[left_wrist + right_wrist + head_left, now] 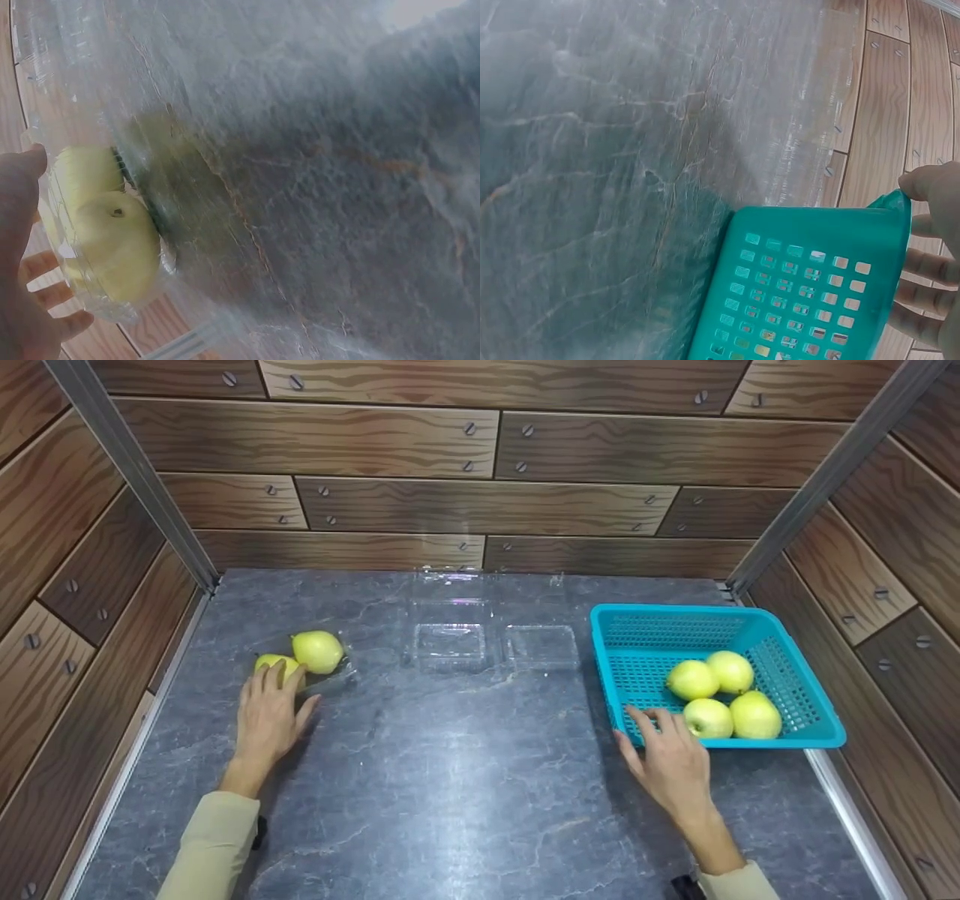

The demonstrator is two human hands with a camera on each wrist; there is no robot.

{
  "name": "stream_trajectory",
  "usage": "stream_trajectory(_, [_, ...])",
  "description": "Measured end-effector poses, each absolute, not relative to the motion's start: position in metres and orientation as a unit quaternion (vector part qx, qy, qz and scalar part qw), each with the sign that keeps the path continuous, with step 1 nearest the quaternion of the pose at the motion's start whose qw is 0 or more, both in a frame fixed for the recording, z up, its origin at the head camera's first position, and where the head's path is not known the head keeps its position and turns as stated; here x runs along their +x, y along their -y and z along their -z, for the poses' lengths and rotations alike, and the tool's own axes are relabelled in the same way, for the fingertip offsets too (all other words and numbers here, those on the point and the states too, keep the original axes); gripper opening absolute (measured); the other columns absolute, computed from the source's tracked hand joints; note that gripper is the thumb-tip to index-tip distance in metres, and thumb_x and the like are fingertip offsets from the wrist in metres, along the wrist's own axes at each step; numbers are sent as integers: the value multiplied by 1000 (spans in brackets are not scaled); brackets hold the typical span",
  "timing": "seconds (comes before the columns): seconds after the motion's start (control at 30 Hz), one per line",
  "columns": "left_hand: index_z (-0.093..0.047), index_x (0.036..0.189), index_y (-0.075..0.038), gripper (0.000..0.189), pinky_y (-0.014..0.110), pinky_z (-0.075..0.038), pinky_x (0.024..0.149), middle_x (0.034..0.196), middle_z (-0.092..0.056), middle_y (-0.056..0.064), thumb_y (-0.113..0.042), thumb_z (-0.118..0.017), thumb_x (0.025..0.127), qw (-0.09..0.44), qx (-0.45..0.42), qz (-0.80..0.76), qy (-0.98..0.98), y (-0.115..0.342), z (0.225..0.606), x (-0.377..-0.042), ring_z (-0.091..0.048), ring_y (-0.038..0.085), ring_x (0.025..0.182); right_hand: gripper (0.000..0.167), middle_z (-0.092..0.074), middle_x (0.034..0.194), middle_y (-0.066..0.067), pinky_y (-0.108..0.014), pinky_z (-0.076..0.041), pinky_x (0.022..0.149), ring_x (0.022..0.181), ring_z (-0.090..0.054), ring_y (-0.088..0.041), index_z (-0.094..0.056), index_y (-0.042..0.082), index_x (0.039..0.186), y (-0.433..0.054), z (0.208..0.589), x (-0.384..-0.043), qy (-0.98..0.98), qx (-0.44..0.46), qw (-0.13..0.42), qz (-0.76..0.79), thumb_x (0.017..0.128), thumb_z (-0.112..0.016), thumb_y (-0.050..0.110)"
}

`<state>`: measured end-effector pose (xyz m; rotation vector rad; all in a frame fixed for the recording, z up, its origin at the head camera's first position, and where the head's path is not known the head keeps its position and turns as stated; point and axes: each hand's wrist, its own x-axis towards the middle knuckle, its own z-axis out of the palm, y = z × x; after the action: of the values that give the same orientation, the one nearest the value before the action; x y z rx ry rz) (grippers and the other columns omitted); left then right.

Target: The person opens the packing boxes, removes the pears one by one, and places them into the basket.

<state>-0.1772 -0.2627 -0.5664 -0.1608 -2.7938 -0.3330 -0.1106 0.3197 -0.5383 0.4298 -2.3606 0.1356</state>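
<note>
On the left of the table, two yellow-green pears (318,652) lie in a clear plastic container (90,296). My left hand (268,716) reaches over the nearer pear (274,661), fingers on it in the head view and thumb held out to the side. The left wrist view has this hand's thumb and spread fingers along the container's edge. On the right, my right hand (670,761) is at the near left corner of a turquoise basket (810,285). Its thumb is by the rim outside, and its loosely bent fingers reach over the rim, partly hidden by the basket.
Several pears (731,671) sit in the basket's right half. Clear plastic containers (450,641) stand at the table's back middle, hard to see against the grey marbled table (450,780). Wood-patterned walls (390,442) close off the back and both sides.
</note>
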Motion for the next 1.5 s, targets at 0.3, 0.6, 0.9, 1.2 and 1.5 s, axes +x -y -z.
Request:
stream_trajectory(0.3, [-61, 142, -7, 53, 71, -43, 114, 142, -56, 30, -29, -76, 97, 189, -52, 115, 974, 262, 570, -179, -52, 52, 133, 31, -71, 88, -14, -40, -55, 50, 74, -65, -32, -78, 8, 109, -318, 541, -109, 913, 179, 365, -24, 85, -84, 27])
stream_trajectory(0.6, [-64, 138, -6, 46, 73, -44, 110, 141, -57, 30, -26, -75, 97, 193, -40, 122, 973, 260, 571, -181, -52, 53, 132, 31, -73, 86, -14, -41, -54, 52, 74, -65, -33, -79, 8, 107, -317, 542, -109, 913, 175, 367, -25, 82, -88, 25])
stream_trajectory(0.9, [-68, 130, -6, 40, 72, -47, 106, 135, -60, 29, -26, -77, 96, 220, -36, 124, 967, 259, 572, -182, -54, 53, 126, 28, -71, 85, -13, -41, -54, 53, 73, -63, -32, -78, 8, 107, -317, 543, -109, 913, 176, 366, -30, 85, -84, 26])
stream_trajectory(1.2, [-69, 130, -6, 40, 68, -48, 106, 133, -61, 29, -23, -78, 95, 238, -45, 113, 964, 257, 575, -176, -56, 53, 125, 29, -71, 85, -13, -41, -54, 54, 73, -63, -32, -78, 9, 107, -318, 544, -109, 915, 177, 363, -23, 85, -83, 27])
stream_trajectory(1.5, [-70, 125, -5, 36, 67, -50, 104, 131, -62, 29, -22, -79, 95, 245, -57, 108, 962, 254, 574, -170, -57, 54, 123, 29, -71, 85, -12, -42, -55, 54, 74, -64, -32, -78, 9, 106, -317, 544, -109, 913, 172, 369, -28, 83, -85, 26])
